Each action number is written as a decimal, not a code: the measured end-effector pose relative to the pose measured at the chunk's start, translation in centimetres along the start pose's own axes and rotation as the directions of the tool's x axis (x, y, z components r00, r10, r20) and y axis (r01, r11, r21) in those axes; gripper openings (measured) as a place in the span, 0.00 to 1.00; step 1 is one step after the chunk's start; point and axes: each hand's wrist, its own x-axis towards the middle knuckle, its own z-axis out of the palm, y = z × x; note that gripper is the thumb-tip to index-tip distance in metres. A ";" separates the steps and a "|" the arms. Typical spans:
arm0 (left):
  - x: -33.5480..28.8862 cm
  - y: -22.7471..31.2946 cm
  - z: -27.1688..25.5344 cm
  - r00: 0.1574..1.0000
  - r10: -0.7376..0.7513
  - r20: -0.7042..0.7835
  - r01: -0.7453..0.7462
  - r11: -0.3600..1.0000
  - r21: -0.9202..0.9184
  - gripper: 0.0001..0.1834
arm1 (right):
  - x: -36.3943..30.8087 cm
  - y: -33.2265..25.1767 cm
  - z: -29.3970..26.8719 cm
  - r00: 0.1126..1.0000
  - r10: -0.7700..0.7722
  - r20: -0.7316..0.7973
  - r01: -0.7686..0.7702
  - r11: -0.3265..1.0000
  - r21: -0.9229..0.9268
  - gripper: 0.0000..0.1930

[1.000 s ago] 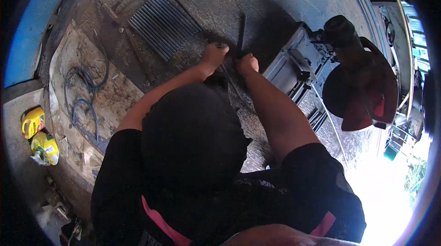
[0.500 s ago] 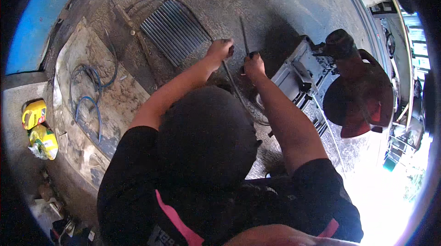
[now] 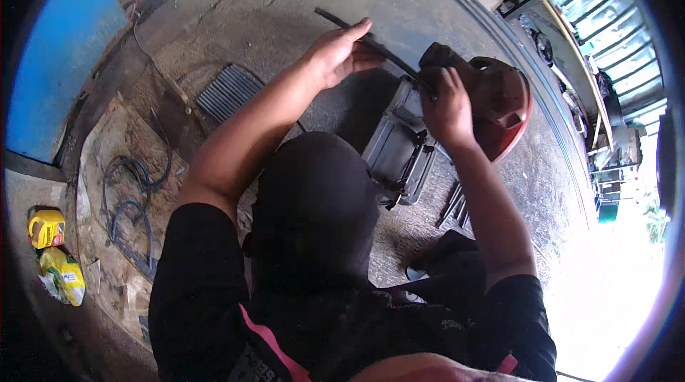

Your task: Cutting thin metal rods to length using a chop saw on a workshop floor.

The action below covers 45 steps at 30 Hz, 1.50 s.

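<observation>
A long dark metal rod (image 3: 397, 59) slants across in front of me, one end up at the far left. My right hand (image 3: 449, 109) is closed round its lower end, by the dark motor of a chop saw (image 3: 492, 107) with a red guard. My left hand (image 3: 341, 56) is at the rod's middle, thumb across it and fingers rather straight beneath; the rod lies between them. Below the rod is the saw's grey metal base (image 3: 396, 145). A row of cut grey metal rods (image 3: 230, 93) lies side by side on the floor to the left, partly behind my left forearm.
A dirty board (image 3: 107, 168) at left carries a coiled blue hose (image 3: 146, 186). A yellow jug (image 3: 47, 228) and a yellow bag (image 3: 63, 275) stand beside it. Long pipes (image 3: 492, 29) run along the floor at right, near cluttered shelving. More short rods (image 3: 453, 204) lie behind the saw base.
My view has turned to the right. The rod has gone from nearly upright to slanting, and my left hand has moved onto it from beside the cable. My right hand is now by the saw's motor.
</observation>
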 end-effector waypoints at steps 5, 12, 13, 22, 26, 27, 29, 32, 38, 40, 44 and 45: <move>-3.1 3.0 11.1 0.994 0.072 0.080 -0.078 0.995 0.070 0.17 | -1.1 0.0 -10.6 0.996 -0.068 -0.062 0.051 0.970 -0.239 0.12; -2.2 -0.4 17.4 0.969 0.108 0.223 -0.134 0.985 0.105 0.11 | -5.9 4.6 -14.8 0.926 0.297 -0.234 -0.300 0.954 0.023 0.12; -2.1 -1.3 17.4 0.968 0.101 0.231 -0.130 0.985 0.114 0.10 | -7.0 5.4 -14.7 0.941 0.248 -0.232 -0.249 0.968 0.026 0.14; -1.4 -3.6 17.2 0.966 0.118 0.229 -0.143 0.985 0.094 0.10 | -9.2 6.5 -15.4 0.920 0.376 0.110 -0.389 0.912 0.132 0.14; -1.7 -5.2 18.3 0.948 0.120 0.294 -0.149 0.985 0.081 0.11 | -10.0 7.9 -16.1 0.860 0.454 0.233 -0.493 0.858 0.148 0.16; -1.8 -5.6 18.7 0.938 0.138 0.317 -0.169 0.983 0.073 0.12 | -10.5 8.4 -16.2 0.872 0.449 0.192 -0.476 0.870 0.130 0.15; -2.1 -6.0 19.3 0.924 0.137 0.356 -0.183 0.978 0.099 0.15 | -11.1 8.9 -16.2 0.885 0.439 0.152 -0.457 0.882 0.117 0.15; -2.5 -6.3 20.0 0.908 0.151 0.390 -0.258 0.936 0.239 0.17 | -11.5 8.6 -16.5 0.930 0.363 0.055 -0.367 0.922 0.126 0.13; -3.1 -6.2 20.4 0.932 0.070 0.357 -0.196 0.923 0.331 0.17 | -11.6 8.0 -16.8 0.922 0.381 -0.075 -0.378 0.924 0.047 0.10; -3.2 -6.4 20.4 0.931 0.071 0.357 -0.186 0.935 0.301 0.17 | -11.7 8.2 -16.6 0.922 0.371 -0.111 -0.370 0.929 0.030 0.10; -3.2 -6.2 20.6 0.937 0.042 0.346 -0.130 0.963 0.235 0.14 | -11.8 8.3 -16.2 0.920 0.378 -0.108 -0.379 0.925 0.006 0.10; -3.1 -6.2 20.6 0.938 0.041 0.345 -0.128 0.963 0.235 0.14 | -11.7 8.4 -16.2 0.926 0.363 -0.105 -0.365 0.931 -0.004 0.11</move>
